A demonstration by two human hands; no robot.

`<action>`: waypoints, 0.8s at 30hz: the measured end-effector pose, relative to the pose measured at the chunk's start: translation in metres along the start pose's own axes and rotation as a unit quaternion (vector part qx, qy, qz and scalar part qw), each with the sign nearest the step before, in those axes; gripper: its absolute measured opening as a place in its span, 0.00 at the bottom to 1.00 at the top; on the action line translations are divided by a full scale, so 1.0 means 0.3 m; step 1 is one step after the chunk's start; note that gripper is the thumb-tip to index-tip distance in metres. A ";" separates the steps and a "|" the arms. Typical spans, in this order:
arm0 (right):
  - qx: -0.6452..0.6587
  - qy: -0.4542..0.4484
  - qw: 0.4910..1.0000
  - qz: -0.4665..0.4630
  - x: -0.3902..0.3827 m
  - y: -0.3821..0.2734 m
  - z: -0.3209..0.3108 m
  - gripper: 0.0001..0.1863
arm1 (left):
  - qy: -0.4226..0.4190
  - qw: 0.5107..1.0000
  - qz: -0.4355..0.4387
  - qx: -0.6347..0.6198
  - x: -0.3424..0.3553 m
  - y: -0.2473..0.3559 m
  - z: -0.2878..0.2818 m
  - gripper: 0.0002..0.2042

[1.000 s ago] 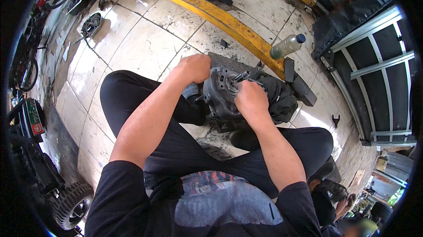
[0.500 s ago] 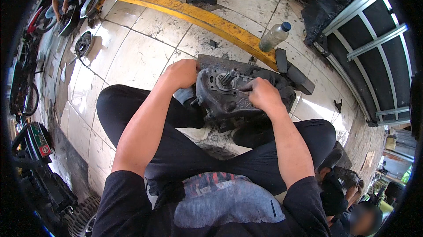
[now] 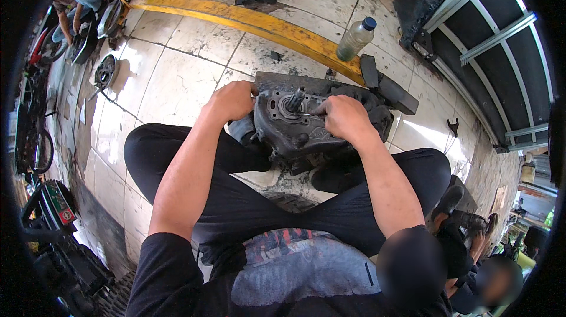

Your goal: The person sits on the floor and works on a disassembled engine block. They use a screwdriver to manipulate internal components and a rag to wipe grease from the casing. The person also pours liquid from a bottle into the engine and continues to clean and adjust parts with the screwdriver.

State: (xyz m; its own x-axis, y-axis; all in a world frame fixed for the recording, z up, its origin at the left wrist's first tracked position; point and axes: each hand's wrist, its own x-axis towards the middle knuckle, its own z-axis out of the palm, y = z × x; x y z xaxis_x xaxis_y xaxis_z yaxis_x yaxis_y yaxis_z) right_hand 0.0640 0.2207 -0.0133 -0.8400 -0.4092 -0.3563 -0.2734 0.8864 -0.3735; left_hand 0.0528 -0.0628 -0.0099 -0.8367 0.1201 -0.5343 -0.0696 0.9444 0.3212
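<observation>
In front of my crossed legs a dark grey metal engine casing (image 3: 289,130) sits low to the floor. From a round bearing seat on its top a splined shaft (image 3: 296,100) sticks up, with bolt holes around it. At the casing's upper left edge my left hand (image 3: 232,102) is closed, its fingers curled against the rim and partly hidden. Over the right part of the top, my right hand (image 3: 349,118) is closed, with fingertips down at the casing close to the shaft. What those fingers pinch, if anything, is hidden.
Behind the casing lies a dark flat slab (image 3: 283,81), then a yellow metal beam (image 3: 236,17). A capped clear bottle (image 3: 356,40) stands against the beam. Dark blocks (image 3: 395,96) and a fork-shaped part (image 3: 453,127) lie right. Another person (image 3: 88,2) works far left; others are lower right.
The whole view has shifted slightly, so the floor things appear a little further left and up. Both hands keep their places on the casing. A dark blurred shape now covers my right sleeve.
</observation>
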 end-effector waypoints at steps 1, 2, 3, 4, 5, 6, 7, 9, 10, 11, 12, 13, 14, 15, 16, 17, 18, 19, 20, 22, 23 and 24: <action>-0.001 0.002 1.000 -0.002 0.000 0.005 0.007 0.17 | 0.002 1.000 0.000 0.006 0.005 0.002 0.006 0.15; -0.001 0.004 1.000 -0.004 0.002 0.011 0.018 0.17 | -0.002 1.000 0.002 0.007 0.010 0.005 0.010 0.15; -0.001 0.005 1.000 -0.007 0.002 0.008 0.022 0.17 | -0.006 1.000 0.002 0.009 0.014 0.006 0.012 0.15; 0.007 0.005 1.000 -0.011 0.000 0.004 0.022 0.16 | -0.010 1.000 0.002 0.011 0.017 0.007 0.014 0.15; 0.014 0.006 1.000 -0.015 -0.003 -0.001 0.018 0.16 | -0.012 1.000 0.007 0.014 0.020 0.010 0.018 0.15; 0.022 0.007 1.000 -0.020 -0.004 -0.005 0.014 0.15 | -0.014 1.000 0.010 0.018 0.023 0.012 0.017 0.15; 0.036 0.012 0.999 -0.028 -0.005 -0.004 0.016 0.16 | -0.015 1.000 0.014 0.021 0.026 0.013 0.016 0.15; 0.061 0.023 0.997 -0.042 -0.012 -0.001 0.016 0.16 | -0.013 1.000 0.013 0.018 0.028 0.017 0.015 0.15; 0.058 0.024 0.997 -0.049 -0.012 0.008 0.027 0.17 | -0.011 1.000 0.014 0.016 0.029 0.020 0.013 0.15; 0.055 0.025 0.997 -0.056 -0.009 0.021 0.050 0.19 | -0.013 1.000 0.012 0.017 0.033 0.019 0.015 0.15; 0.052 0.026 0.996 -0.063 -0.007 0.015 0.044 0.20 | -0.015 1.000 0.010 0.017 0.036 0.011 0.018 0.15; 0.051 0.011 0.998 -0.040 -0.007 0.017 0.028 0.21 | -0.017 1.000 0.008 0.017 0.039 0.004 0.020 0.15; 0.050 -0.004 0.999 -0.018 -0.010 0.021 0.005 0.22 | -0.010 1.000 0.007 0.017 0.039 -0.004 0.023 0.14; 0.051 -0.020 0.998 0.008 -0.019 0.020 -0.017 0.23 | -0.007 1.000 0.008 0.018 0.036 -0.007 0.030 0.14; 0.053 -0.015 0.998 0.023 -0.022 0.027 -0.031 0.21 | -0.003 1.000 0.008 0.018 0.038 -0.009 0.032 0.14; 0.056 -0.011 0.998 0.038 -0.019 0.037 -0.044 0.19 | -0.004 1.000 0.005 0.019 0.043 -0.013 0.030 0.14; 0.057 -0.008 0.997 0.055 -0.017 0.047 -0.049 0.17 | -0.008 1.000 0.003 0.012 0.041 -0.006 0.027 0.14; 0.059 0.006 0.996 0.067 -0.014 0.053 -0.048 0.15 | -0.011 1.000 0.001 0.005 0.036 0.001 0.018 0.14; 0.071 0.015 0.995 0.065 -0.016 0.054 -0.046 0.15 | -0.015 1.000 -0.002 -0.002 0.035 0.005 0.015 0.15; 0.096 0.030 0.993 0.055 -0.016 0.049 -0.039 0.15 | -0.008 1.000 0.005 -0.001 0.038 -0.012 0.027 0.14; 0.105 0.035 0.992 0.063 -0.015 0.037 -0.029 0.15 | -0.004 1.000 0.009 0.000 0.040 -0.019 0.032 0.14; 0.114 0.040 0.990 0.073 -0.015 0.017 -0.015 0.15 | -0.005 1.000 0.005 -0.001 0.042 -0.015 0.031 0.14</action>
State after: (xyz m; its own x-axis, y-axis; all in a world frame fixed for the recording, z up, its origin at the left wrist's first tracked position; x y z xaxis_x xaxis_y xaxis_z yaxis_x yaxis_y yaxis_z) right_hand 0.0643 0.2282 -0.0098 -0.8994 -0.2542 -0.3556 -0.0410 0.8590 -0.5103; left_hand 0.0478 -0.0625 -0.0253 -0.8324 0.1328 -0.5380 -0.0617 0.9426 0.3281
